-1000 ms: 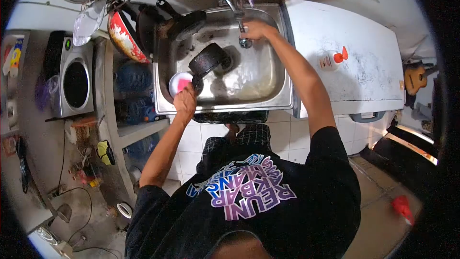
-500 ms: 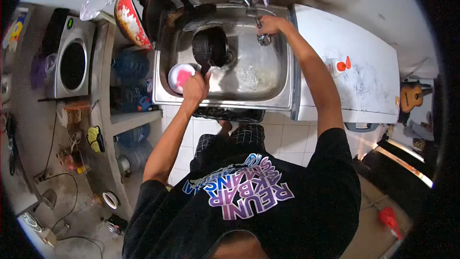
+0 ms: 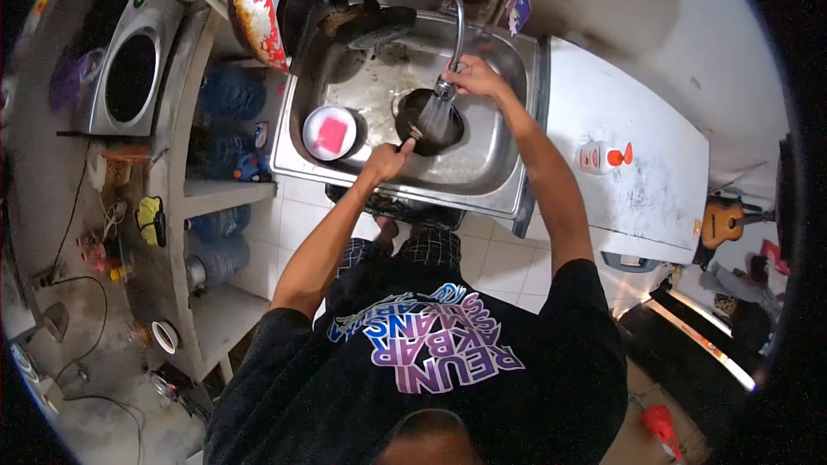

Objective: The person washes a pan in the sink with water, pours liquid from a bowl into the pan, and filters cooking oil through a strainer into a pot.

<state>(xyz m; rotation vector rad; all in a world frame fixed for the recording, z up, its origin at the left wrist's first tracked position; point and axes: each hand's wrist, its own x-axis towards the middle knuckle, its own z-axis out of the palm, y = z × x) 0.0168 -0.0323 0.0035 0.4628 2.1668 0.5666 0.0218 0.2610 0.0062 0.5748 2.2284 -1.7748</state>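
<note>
Closed around the handle of a dark frying pan, my left hand is above the front edge of the steel sink. My right hand grips the spray head of the faucet. Water sprays from it down into the pan. Left of the pan, a white bowl stands in the sink with a pink sponge in it.
Several pans, one of them red, hang behind the sink at the left. A white counter to the right bears a bottle with a red cap. Water jugs fill the shelves at the left.
My left hand has brought the pan rightward, away from the bowl. My right hand has swung the spray head left over the pan, and water now falls into it. The view has shifted slightly.
</note>
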